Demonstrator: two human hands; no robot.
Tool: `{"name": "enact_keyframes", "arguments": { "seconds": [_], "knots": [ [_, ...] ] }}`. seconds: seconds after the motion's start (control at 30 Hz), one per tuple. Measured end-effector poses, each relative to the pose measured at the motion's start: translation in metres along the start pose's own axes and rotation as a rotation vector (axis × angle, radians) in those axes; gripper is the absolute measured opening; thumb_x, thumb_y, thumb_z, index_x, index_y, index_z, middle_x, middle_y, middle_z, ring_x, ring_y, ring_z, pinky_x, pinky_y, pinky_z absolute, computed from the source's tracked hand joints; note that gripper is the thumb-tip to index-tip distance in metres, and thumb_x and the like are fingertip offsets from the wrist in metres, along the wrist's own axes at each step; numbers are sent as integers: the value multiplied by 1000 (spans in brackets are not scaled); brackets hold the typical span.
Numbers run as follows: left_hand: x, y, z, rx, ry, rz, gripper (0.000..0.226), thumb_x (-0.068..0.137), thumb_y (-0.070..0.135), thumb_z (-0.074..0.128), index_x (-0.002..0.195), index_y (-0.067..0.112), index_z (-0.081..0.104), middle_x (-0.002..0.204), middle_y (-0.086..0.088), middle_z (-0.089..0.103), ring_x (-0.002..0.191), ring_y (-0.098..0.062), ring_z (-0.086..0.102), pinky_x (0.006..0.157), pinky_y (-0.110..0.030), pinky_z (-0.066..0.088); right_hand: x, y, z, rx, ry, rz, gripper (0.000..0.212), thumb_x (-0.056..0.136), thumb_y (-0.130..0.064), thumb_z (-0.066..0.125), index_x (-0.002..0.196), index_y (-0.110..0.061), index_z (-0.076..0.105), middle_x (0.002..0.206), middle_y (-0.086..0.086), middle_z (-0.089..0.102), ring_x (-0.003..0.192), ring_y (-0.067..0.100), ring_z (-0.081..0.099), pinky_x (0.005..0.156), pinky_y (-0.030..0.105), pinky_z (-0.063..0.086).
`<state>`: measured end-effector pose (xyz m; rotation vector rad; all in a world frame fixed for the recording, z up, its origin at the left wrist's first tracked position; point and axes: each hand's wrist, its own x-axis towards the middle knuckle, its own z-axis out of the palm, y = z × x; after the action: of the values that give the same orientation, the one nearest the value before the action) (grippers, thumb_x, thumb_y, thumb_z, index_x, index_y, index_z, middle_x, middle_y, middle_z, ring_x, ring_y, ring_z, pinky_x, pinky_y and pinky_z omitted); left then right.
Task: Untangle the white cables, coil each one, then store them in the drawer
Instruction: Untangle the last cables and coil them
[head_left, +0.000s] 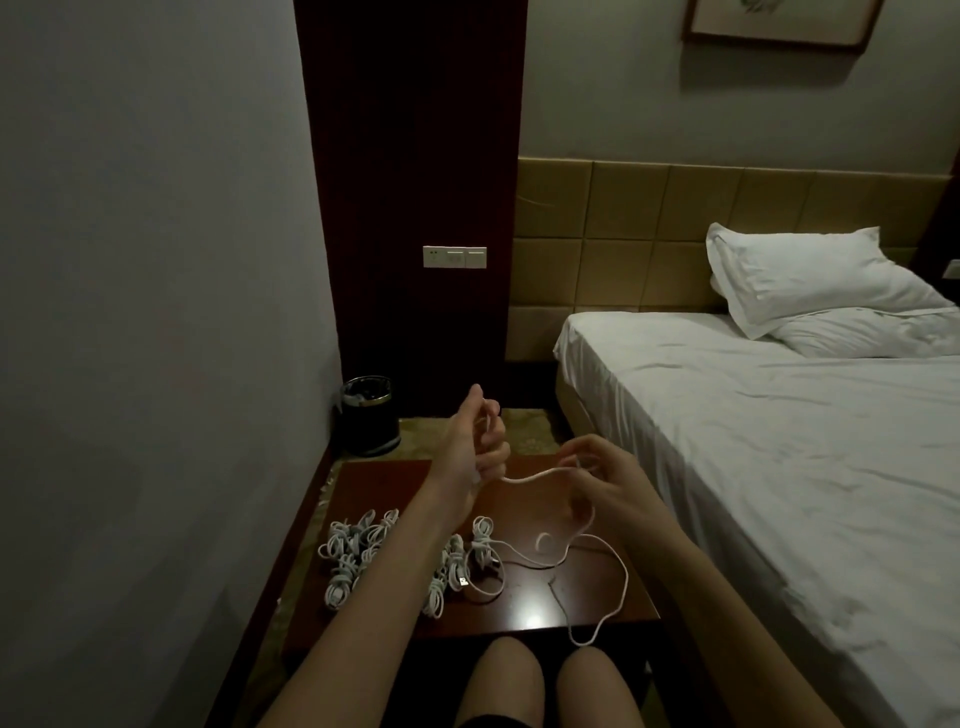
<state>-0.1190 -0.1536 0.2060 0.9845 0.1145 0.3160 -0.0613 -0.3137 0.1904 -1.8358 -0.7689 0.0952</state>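
Left forearm covers the middle of the coiled cable pile, so the coil count can't be read. Loose cable is motion-blurred near the right hand; how the fingers hold it is unclear. Left hand: cable runs behind the curled fingers, wraps hidden. Framed picture cut by the top edge, bed by the right. Bin contents too dark to tell.

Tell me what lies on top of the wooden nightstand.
On the nightstand lies a cluster of coiled white cables at its left, and a loose white cable trailing over the front edge. The left forearm covers part of the cluster, hiding any coils beneath it.
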Motion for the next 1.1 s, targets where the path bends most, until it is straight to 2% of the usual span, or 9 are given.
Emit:
{"name": "enact_keyframes", "arguments": {
  "seconds": [0.13, 0.23, 0.33, 0.43, 0.53, 0.63, 0.9, 1.0, 1.1],
  "knots": [
    [3, -9, 4, 107, 47, 3, 37, 103, 38, 32, 75, 17, 43, 49, 8, 34, 33, -2, 26, 34, -14, 19, -2, -16, 3, -86, -141, -299, 22, 92, 1, 58, 93, -20, 66, 89, -2, 65, 80, 7, 64, 70, 18, 50],
    [0, -14, 10, 259, 38, -27, 41, 103, 39, 35, 74, 15, 51, 57, 2, 46, 45, -7, 44, 41, -17, 35, 2, -27, 6, -118, -275, -337, 15, 91, -5, 63, 98, -18, 66, 94, -3, 69, 89, 10, 69, 80, 25, 55],
    [-6, -19, 15, 329, -73, -83, 54, 97, 53, 35, 60, 21, 58, 54, 7, 50, 46, -7, 44, 39, -15, 31, 8, -34, 9, -137, -209, -328, 27, 86, -6, 69, 105, -17, 53, 90, 3, 71, 81, 10, 71, 73, 29, 58],
    [-11, -16, 13, 328, -162, -174, 56, 93, 62, 32, 63, 17, 45, 47, 6, 39, 38, -6, 33, 36, -14, 24, 11, -33, 8, -208, -118, -351, 47, 77, -9, 78, 107, -21, 43, 80, -2, 71, 72, 2, 69, 64, 21, 55],
    [-15, -15, 8, 339, -255, -336, 58, 88, 69, 33, 56, 20, 34, 45, 7, 23, 31, -3, 18, 36, -13, 9, 13, -29, 3, -288, -91, -390, 50, 71, -15, 84, 105, -22, 48, 71, -11, 66, 67, -5, 64, 59, 10, 46],
    [-17, -13, 3, 352, -377, -384, 56, 84, 70, 36, 53, 24, 43, 45, 8, 21, 32, -2, 15, 40, -21, 2, 15, -26, -10, -340, -77, -430, 36, 69, -21, 86, 96, -21, 63, 69, -17, 58, 61, -4, 58, 56, 8, 41],
    [-21, -14, 9, 438, -526, -346, 47, 84, 60, 54, 66, 22, 34, 47, 11, 24, 32, -1, 17, 37, -19, 6, 18, -33, -22, -225, 80, -393, 1, 78, -23, 77, 78, -22, 76, 64, -18, 66, 61, 3, 63, 56, 17, 49],
    [-23, -16, 7, 510, -538, -266, 44, 94, 51, 48, 64, 21, 35, 49, 8, 23, 33, -3, 18, 35, -16, 13, 19, -34, -28, -127, 177, -321, 10, 81, -28, 71, 72, -31, 70, 65, -12, 67, 63, 6, 64, 59, 23, 50],
    [-22, -13, 1, 524, -463, -100, 49, 97, 51, 36, 68, 16, 53, 44, 8, 26, 34, -4, 20, 36, -17, 16, 18, -30, -32, -163, 102, -197, 17, 80, -44, 64, 67, -34, 69, 62, -6, 68, 55, 11, 60, 52, 23, 45]
  ]
}}
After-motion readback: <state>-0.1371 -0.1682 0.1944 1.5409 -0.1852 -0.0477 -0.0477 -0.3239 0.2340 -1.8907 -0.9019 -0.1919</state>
